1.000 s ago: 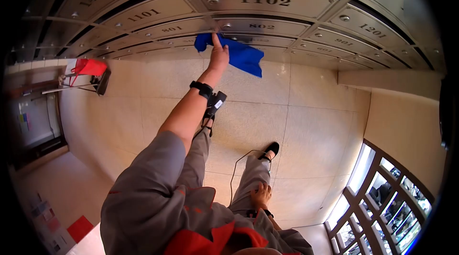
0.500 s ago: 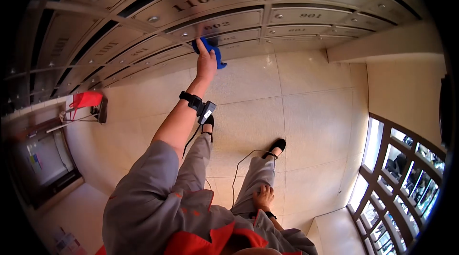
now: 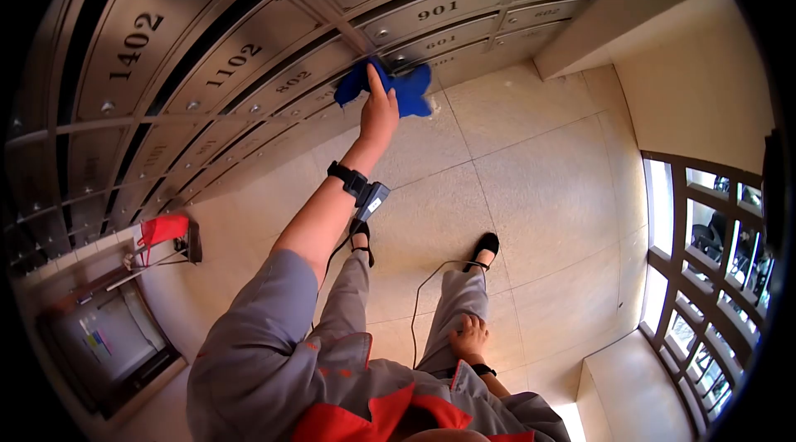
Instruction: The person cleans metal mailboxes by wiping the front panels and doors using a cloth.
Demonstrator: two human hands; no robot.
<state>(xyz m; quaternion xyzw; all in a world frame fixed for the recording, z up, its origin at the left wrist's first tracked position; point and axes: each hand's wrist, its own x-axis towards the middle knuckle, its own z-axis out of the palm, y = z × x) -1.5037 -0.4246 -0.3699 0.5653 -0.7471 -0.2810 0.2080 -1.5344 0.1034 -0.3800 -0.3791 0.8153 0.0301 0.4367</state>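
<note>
My left hand (image 3: 381, 114) presses a crumpled blue cloth (image 3: 411, 94) against the lower rows of the metal mailboxes (image 3: 133, 48). The index finger is stretched along the cloth, and the other fingers are partly hidden. The cloth lies at the upright divider between the columns, near the door marked 601 (image 3: 441, 41). Lower in view, my right hand (image 3: 470, 338) rests flat on my right knee, fingers a little apart and holding nothing. A black strap with a small box (image 3: 358, 183) sits on my left wrist, with a cable hanging from it.
Pale floor tiles (image 3: 547, 185) lie around my black shoes (image 3: 485, 248). A loose cable (image 3: 416, 301) runs by my right leg. A red cloth or bag (image 3: 164, 230) is at the left. A latticed window or door (image 3: 705, 276) stands at the right.
My left hand and the blue cloth have moved right along the mailboxes, from below 802 to near 601. The cloth is more spread out. My right hand stays on the knee.
</note>
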